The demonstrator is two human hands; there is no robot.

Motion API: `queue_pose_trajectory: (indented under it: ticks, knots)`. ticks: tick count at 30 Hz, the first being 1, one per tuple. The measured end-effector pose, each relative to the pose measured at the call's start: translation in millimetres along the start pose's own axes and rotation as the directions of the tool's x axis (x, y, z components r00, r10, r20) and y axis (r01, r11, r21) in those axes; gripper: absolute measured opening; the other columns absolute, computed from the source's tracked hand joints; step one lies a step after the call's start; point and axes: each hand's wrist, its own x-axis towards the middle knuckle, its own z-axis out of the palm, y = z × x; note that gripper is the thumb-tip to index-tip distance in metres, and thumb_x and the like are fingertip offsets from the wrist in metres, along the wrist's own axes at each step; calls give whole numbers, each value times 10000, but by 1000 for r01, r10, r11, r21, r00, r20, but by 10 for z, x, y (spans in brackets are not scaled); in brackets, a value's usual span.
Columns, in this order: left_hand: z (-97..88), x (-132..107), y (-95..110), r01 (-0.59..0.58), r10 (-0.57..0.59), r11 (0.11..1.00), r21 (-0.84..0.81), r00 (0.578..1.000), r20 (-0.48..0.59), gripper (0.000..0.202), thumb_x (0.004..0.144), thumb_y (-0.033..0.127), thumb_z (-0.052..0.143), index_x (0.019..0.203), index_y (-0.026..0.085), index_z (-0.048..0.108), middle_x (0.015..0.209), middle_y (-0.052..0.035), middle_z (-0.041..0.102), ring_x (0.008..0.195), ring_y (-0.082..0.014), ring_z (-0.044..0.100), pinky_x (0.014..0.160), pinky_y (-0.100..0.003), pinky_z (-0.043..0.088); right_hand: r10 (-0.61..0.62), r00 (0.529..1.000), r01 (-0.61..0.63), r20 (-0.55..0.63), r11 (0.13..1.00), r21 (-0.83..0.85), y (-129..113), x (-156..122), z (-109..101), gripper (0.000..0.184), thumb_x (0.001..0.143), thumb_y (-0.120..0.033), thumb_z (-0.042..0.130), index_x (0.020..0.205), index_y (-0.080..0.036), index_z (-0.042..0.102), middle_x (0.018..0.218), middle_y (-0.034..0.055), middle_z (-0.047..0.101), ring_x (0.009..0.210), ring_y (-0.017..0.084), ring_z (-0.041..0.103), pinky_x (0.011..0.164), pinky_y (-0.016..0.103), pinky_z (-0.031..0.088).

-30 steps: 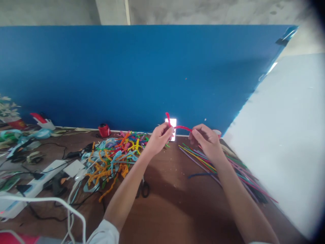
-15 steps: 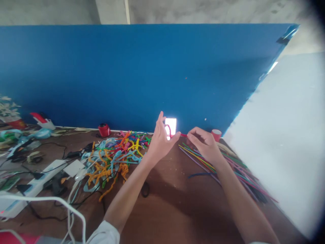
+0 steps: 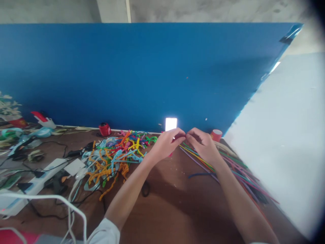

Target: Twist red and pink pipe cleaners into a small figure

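Observation:
My left hand (image 3: pixel 167 142) and my right hand (image 3: pixel 201 144) meet at their fingertips over the table, both closed in a pinch. Between them they hold a red pipe cleaner (image 3: pixel 171 155), mostly hidden by the fingers; only small bits of it show around the left hand. Behind the left hand a bright white phone-like screen (image 3: pixel 171 123) stands against the blue partition. Below and right of the right hand lie loose straight pipe cleaners (image 3: pixel 199 157) in several colours.
A tangled heap of bent, coloured pipe cleaners (image 3: pixel 119 152) lies left of my hands. Farther left are a white power strip (image 3: pixel 38 184) and cables. A red can-like object (image 3: pixel 104 129) and a red tape roll (image 3: pixel 216 135) stand by the blue partition (image 3: pixel 142 74).
My hands have come together; the stretch of red pipe cleaner that showed between them is now covered. The left hand has turned over, its fingers lowered in front of the screen.

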Motion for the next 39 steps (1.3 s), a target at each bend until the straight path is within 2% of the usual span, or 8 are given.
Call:
queue_pose_trajectory:
  ticks: [6, 9, 12, 15, 22, 30, 34, 39]
  knots:
    - [-11, -15, 13, 46, -46, 999, -17, 999, -15, 162, 938, 281, 548, 924, 170, 665, 814, -16, 686, 734, -129, 598, 679, -249, 436, -25, 1000, 26, -15, 999, 19, -5, -5, 27, 279, 963, -423, 517, 802, -201, 573, 659, -23, 554, 581, 120, 490, 540, 254, 359]
    - [-23, -25, 36, 95, -96, 988, -122, 995, -9, 201, 938, 317, 540, 902, 164, 665, 776, -11, 662, 682, -111, 566, 632, -231, 420, -80, 994, 78, -68, 997, -26, -25, -8, 26, 229, 963, -404, 529, 866, -206, 589, 698, -13, 596, 609, 129, 540, 574, 257, 399]
    - [-42, -35, 57, 173, -174, 933, -317, 984, 26, 238, 921, 372, 552, 890, 157, 650, 740, 1, 623, 586, -85, 521, 564, -217, 410, -189, 977, 173, -102, 974, -145, -38, -10, 22, 156, 964, -354, 537, 953, -216, 607, 802, 10, 654, 689, 147, 591, 641, 269, 434]
    - [-65, -40, 71, 214, -209, 855, -472, 976, 63, 262, 884, 400, 593, 849, 145, 639, 715, 4, 599, 534, -67, 483, 518, -207, 394, -299, 952, 279, -59, 934, -222, -26, -14, 25, 141, 981, -303, 503, 998, -225, 619, 884, 30, 677, 775, 165, 617, 707, 286, 449]
    - [-119, -40, 64, 311, -263, 764, -565, 950, 167, 245, 831, 388, 641, 808, 144, 638, 695, 22, 568, 502, -38, 432, 489, -193, 337, -401, 915, 378, -40, 888, -262, 56, -24, 58, 125, 988, -259, 491, 1031, -231, 606, 894, 34, 657, 790, 165, 609, 726, 292, 446]
    - [-131, -58, 77, 299, -240, 835, -461, 953, 184, 223, 845, 371, 609, 806, 153, 632, 637, 31, 516, 529, -64, 427, 489, -206, 311, -332, 939, 343, 86, 897, -280, 10, -46, 22, 107, 1007, -283, 420, 990, -230, 511, 865, 33, 617, 737, 165, 563, 673, 289, 399]
    - [-95, -70, 131, 163, -141, 937, -309, 986, 90, 232, 882, 363, 577, 812, 148, 629, 617, 32, 497, 557, -77, 413, 531, -219, 321, -267, 951, 303, 156, 902, -307, 15, -53, -34, 125, 1011, -303, 372, 968, -234, 467, 800, 18, 588, 664, 167, 521, 638, 295, 369]
    - [-67, -97, 136, -33, 34, 997, 71, 999, -5, 174, 921, 239, 503, 831, 160, 629, 696, 7, 587, 628, -99, 476, 609, -244, 352, -240, 955, 288, 175, 892, -348, 40, -39, -68, 123, 1008, -302, 365, 946, -232, 446, 760, 5, 562, 638, 165, 520, 620, 291, 345]
